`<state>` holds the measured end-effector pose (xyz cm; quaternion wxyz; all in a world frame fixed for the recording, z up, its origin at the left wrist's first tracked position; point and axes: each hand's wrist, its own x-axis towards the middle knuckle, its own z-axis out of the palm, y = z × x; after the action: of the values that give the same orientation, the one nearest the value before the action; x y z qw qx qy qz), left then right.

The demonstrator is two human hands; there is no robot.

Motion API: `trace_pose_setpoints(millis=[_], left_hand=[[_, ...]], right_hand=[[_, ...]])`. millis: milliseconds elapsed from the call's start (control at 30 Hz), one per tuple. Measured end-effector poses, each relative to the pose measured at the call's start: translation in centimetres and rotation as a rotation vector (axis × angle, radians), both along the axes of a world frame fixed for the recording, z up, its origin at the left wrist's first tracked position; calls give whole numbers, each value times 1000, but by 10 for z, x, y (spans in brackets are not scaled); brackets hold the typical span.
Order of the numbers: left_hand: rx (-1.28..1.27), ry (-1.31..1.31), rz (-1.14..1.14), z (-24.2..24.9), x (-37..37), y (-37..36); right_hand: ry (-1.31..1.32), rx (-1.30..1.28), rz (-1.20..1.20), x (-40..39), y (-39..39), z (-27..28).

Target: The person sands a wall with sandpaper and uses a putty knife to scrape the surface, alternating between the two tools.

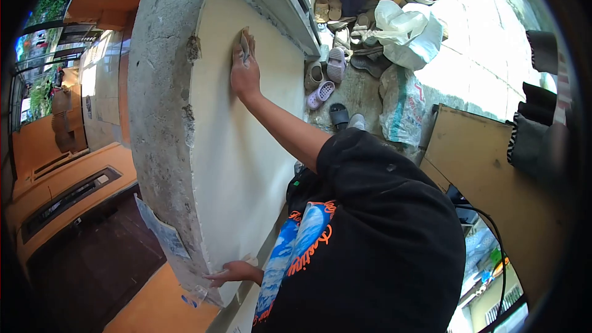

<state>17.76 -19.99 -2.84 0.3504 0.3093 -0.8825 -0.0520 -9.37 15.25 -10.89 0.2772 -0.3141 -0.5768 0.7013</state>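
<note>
My right hand (245,77) presses against a smooth cream-coated wall face (246,142), in its upper part. Its fingers are dusty with pale powder and hold what looks like a small folded piece of sandpaper (245,34) flat on the surface; much of the piece is hidden by the hand. Near the bottom end of the coated face, my left hand (234,272) rests by the wall's edge with its fingers stretched out. Rough bare concrete (163,98) borders the coating on the left, with a chipped line between them.
Several shoes and sandals (336,65) lie on the floor beside a white plastic bag (410,34) and a printed sack (402,105). A brown board (487,154) stands at the right, near a black cable (496,228). A grey frame (277,0) edges the wall's top.
</note>
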Motion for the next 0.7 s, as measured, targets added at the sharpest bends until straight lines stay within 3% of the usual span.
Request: trace_pose_setpoints(millis=[100, 167, 267, 367, 467, 500, 600, 667, 700], left_hand=[[-64, -38, -14, 5, 5, 2], [-32, -19, -9, 4, -1, 7], [-46, 36, 76, 1, -13, 14], [31, -6, 42, -14, -7, -16], [103, -5, 9, -19, -15, -13], [123, 0, -1, -15, -22, -2], [163, 6, 2, 1, -25, 26], [149, 2, 39, -6, -11, 5], [138, -3, 57, -6, -6, -3]], right_hand=[[5, -5, -15, 2, -13, 10], [58, -28, 102, 43, -53, 38], [50, 99, 103, 43, -63, 31], [32, -234, -38, -9, -20, -17], [-96, -335, -43, -11, -13, -3], [-70, -263, 74, 2, -30, 1], [-31, -63, -5, 17, -61, -3], [-62, -494, -24, -26, -38, -68], [-126, -738, -61, -39, -9, -66]])
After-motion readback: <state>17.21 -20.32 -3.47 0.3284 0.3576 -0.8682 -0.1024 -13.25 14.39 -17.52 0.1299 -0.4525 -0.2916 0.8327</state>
